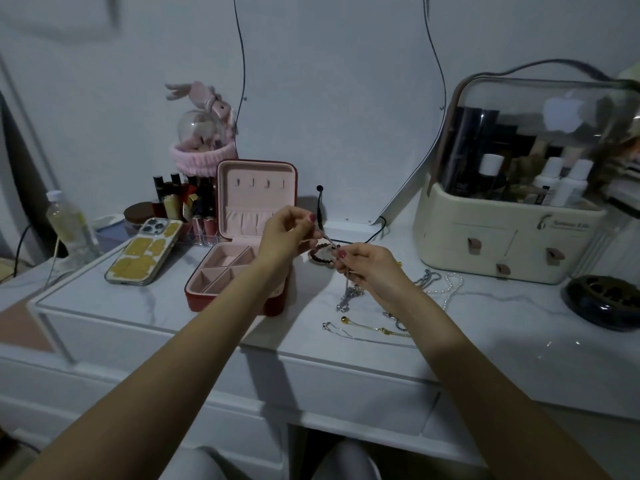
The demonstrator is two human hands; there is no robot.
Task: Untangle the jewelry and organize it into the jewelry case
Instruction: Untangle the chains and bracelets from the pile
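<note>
Both grips, left hand (284,233) and right hand (360,268), pinch one silver chain (327,242) strung diagonally between them; I judge the open case (239,265) lies nearer my left.

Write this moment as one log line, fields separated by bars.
step: untangling | left hand: pinches chain | right hand: pinches chain, rest hangs to table | case: open, trays look empty | more jewelry on table

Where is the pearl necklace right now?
The pearl necklace lies on the table, on the right side of the head view, just right of the right hand and in front of the cream organizer.
</note>
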